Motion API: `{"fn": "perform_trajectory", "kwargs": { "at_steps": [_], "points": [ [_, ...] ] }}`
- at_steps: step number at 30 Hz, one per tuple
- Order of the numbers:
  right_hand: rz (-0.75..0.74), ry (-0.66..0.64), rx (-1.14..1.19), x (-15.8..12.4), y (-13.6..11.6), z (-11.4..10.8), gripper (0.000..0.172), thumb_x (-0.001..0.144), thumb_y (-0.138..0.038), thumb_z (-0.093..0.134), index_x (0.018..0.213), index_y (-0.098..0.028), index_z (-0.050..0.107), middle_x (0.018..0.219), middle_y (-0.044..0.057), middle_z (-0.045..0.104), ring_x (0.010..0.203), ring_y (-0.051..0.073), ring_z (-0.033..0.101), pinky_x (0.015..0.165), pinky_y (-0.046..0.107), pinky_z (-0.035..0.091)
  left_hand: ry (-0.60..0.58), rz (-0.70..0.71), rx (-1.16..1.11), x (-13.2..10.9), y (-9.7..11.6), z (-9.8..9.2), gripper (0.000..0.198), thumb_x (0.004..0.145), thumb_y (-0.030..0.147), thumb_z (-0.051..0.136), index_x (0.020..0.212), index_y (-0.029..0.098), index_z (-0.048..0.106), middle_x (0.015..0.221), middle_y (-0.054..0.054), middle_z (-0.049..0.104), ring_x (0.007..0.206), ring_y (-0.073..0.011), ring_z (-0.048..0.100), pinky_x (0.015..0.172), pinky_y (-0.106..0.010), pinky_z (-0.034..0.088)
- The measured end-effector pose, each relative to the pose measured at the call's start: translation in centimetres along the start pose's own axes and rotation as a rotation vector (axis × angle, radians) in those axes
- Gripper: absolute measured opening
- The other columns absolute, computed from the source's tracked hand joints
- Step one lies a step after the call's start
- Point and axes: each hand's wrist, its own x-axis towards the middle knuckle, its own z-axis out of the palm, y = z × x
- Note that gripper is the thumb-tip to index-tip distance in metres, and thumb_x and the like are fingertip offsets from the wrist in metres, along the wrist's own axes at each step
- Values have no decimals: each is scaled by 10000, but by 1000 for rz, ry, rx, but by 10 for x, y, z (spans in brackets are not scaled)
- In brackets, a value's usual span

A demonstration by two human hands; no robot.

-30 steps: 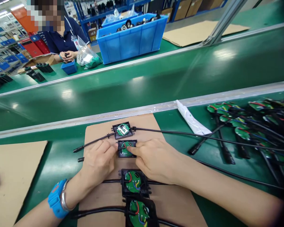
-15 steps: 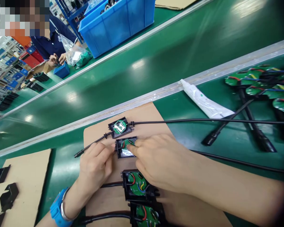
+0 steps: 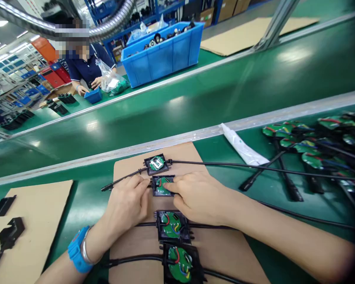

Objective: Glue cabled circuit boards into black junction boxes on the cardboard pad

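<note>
In the head view, a small black plastic housing (image 3: 155,192) lies on a cardboard sheet (image 3: 154,252) between my two hands. Inside it sits a round green circuit board (image 3: 162,189) with a red wire. My left hand (image 3: 128,199) is closed at the housing's left end, its fingertips pinched where a black cable enters. My right hand (image 3: 198,197) reaches over from the right, index fingertip pressed on the board; the other fingers are curled by the housing's right edge, partly hidden. Another housing (image 3: 149,169) with white paste on its board lies just beyond; two wired housings (image 3: 185,236) lie nearer me.
A white tube (image 3: 244,148) and a heap of cabled circuit boards (image 3: 310,159) lie to the right. Black plastic parts (image 3: 12,232) rest on cardboard at left. Across the green bench stand a blue bin (image 3: 162,55) and a person (image 3: 87,67) handling parts.
The view has tilted up and shifted, showing more of the far bench and a metal hose. In the housing, the board now covers the silvery area that showed below it. Both hands stay there.
</note>
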Motion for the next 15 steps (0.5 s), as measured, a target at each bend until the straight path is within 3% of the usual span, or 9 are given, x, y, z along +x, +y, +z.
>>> {"fn": "perform_trajectory", "kwargs": {
  "at_steps": [2, 5, 10, 13, 15],
  "points": [
    [-66, 15, 44, -4, 4, -2, 457, 808, -189, 427, 1225, -228, 608, 964, 76, 665, 899, 250, 627, 777, 390, 457, 28, 33, -112, 1, 2, 2, 242, 887, 183, 493, 1107, 136, 583, 1033, -82, 596, 948, -206, 542, 837, -360, 485],
    [-109, 98, 137, -13, 10, -2, 570, 769, -119, 446, 1336, -162, 477, 1139, 94, 616, 1036, 207, 585, 875, 330, 439, -64, 179, -179, 3, 3, 8, 211, 897, 164, 471, 1066, 119, 589, 1068, -90, 586, 976, -219, 527, 858, -378, 468],
    [60, 94, 96, -21, 10, 6, 186, 835, -144, 406, 942, -138, 559, 854, 72, 613, 791, 211, 602, 698, 335, 427, -101, 204, -213, 3, -1, 17, 221, 856, 79, 437, 1023, 114, 577, 1147, -87, 562, 1019, -220, 501, 902, -381, 442],
    [-7, 119, 69, -18, 12, 18, 171, 884, -164, 374, 866, -148, 543, 813, 60, 578, 725, 188, 560, 670, 322, 407, -120, 217, -215, 0, 0, 19, 216, 839, 62, 431, 999, 103, 569, 1148, -90, 567, 1025, -220, 493, 921, -373, 438],
    [-70, 217, 74, -15, 16, 27, 198, 912, -165, 339, 836, -140, 521, 786, 59, 552, 695, 168, 525, 646, 300, 395, -131, 214, -213, -1, 1, 20, 208, 838, 58, 428, 980, 99, 575, 1130, -91, 574, 1016, -220, 493, 919, -365, 443]
  ]
}}
